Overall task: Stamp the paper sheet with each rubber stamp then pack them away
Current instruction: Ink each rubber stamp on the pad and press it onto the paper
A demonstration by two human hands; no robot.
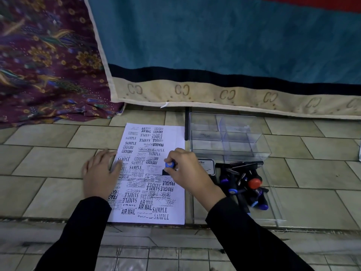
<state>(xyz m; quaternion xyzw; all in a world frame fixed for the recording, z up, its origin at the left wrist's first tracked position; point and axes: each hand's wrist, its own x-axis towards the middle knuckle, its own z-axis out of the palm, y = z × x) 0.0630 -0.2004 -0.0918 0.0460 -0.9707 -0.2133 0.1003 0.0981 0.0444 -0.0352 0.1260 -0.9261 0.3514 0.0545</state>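
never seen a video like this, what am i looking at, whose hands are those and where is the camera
No machine here: the single picture comes from a camera worn on a person's head, looking down at their own two hands over a tiled floor. The left hand lies flat on the left edge of the paper sheet, already crowded with prints such as SAMPLE and AIR MAIL. The right hand pinches a rubber stamp by its blue knob, black base down on the paper. To its right lie a pile of other stamps and, behind them, a clear plastic box with dividers.
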